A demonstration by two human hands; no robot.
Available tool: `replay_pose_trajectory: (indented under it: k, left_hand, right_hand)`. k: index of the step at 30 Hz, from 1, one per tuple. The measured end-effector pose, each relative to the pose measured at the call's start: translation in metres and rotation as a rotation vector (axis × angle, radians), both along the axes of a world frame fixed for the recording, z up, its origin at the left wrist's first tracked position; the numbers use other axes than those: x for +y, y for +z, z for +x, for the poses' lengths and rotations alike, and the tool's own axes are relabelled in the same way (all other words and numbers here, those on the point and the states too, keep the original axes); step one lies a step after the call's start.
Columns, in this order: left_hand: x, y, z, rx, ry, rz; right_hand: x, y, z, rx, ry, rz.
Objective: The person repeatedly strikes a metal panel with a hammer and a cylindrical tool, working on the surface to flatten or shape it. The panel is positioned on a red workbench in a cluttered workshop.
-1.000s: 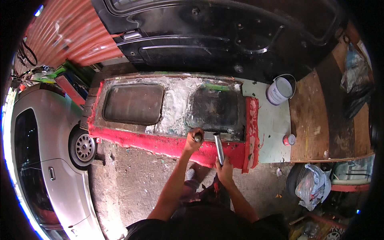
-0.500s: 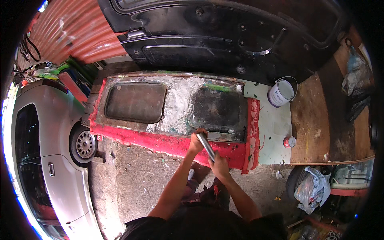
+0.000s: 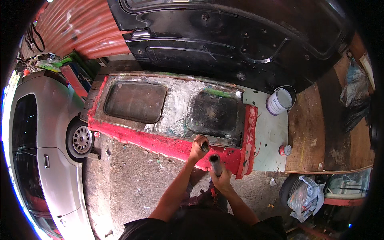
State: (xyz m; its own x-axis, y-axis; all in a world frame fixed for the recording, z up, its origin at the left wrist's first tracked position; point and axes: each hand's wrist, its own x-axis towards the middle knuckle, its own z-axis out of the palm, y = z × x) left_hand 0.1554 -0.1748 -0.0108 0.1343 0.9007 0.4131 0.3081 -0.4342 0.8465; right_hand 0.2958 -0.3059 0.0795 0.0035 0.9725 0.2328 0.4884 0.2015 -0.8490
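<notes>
The grey metal tube (image 3: pixel 216 166), gripped in the right hand (image 3: pixel 221 181), has swung clear of the short dark rod (image 3: pixel 205 146) that it overlapped in view half a second ago; the two now stand apart, seemingly between strokes. The tube is round, its near end dark and hollow-looking. The rod, clenched in the left hand (image 3: pixel 197 149), is over the red cloth (image 3: pixel 148 136), near the worn panel (image 3: pixel 176 106) smeared white across its middle.
</notes>
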Motion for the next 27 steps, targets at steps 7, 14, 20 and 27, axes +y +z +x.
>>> replay_pose_trajectory:
  k: [7, 14, 20, 27]
  left_hand:
    - [0.016, 0.002, -0.002, 0.107, 0.075, 0.029]
    - [0.001, -0.007, -0.007, -0.027, 0.04, -0.025]
    - [-0.03, 0.002, 0.014, 0.031, 0.103, -0.099]
    - [-0.023, 0.008, 0.027, 0.027, 0.218, -0.087]
  right_hand:
    - [0.017, -0.083, 0.026, -0.344, 0.003, -0.207]
    - [-0.015, -0.059, 0.05, -0.086, -0.064, -0.284]
    - [0.02, -0.063, 0.086, -0.037, -0.049, -0.278]
    - [0.077, -0.049, 0.119, -0.099, 0.157, -0.19]
